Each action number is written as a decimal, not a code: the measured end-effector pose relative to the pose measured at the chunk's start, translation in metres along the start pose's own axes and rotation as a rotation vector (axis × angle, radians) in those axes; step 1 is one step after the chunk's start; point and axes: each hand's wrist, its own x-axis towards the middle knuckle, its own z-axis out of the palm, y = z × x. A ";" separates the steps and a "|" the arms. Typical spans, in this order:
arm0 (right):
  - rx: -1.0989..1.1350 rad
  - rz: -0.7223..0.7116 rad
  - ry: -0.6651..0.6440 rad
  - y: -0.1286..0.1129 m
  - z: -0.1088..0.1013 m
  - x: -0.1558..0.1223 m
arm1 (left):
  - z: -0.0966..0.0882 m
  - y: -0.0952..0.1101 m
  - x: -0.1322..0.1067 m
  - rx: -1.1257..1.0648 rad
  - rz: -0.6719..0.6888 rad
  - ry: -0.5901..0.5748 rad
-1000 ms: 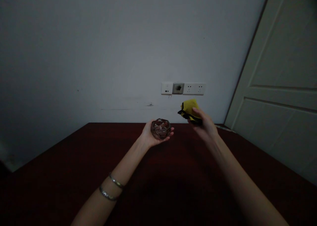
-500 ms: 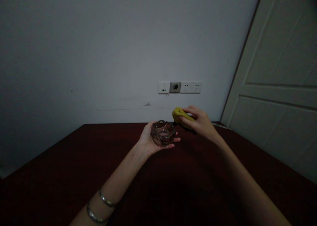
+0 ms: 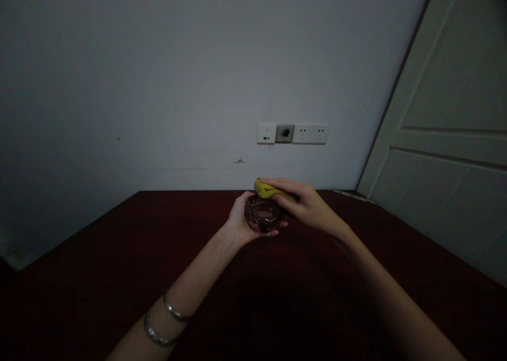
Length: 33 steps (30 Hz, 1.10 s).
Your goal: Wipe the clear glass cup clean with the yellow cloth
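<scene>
glass bowl (image 3: 262, 216) cupped in left hand (image 3: 242, 221) above dark red table (image 3: 99, 260); right hand (image 3: 307, 207) grips yellow cloth (image 3: 268, 190), pressed on bowl rim.

Glass bowl (image 3: 262, 216) in left hand (image 3: 241, 222) above table (image 3: 99, 276); cloth (image 3: 271, 190) on bowl's far rim, under right hand (image 3: 307, 205).

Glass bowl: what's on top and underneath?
On top: a yellow cloth held by the right hand lies on the far rim of the glass bowl. Underneath: the left hand cups it above the table. Whether the cloth reaches inside is hidden by that hand.
</scene>
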 end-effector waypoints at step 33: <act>-0.162 -0.038 -0.170 -0.005 -0.017 -0.002 | -0.007 -0.005 0.004 -0.009 0.060 0.112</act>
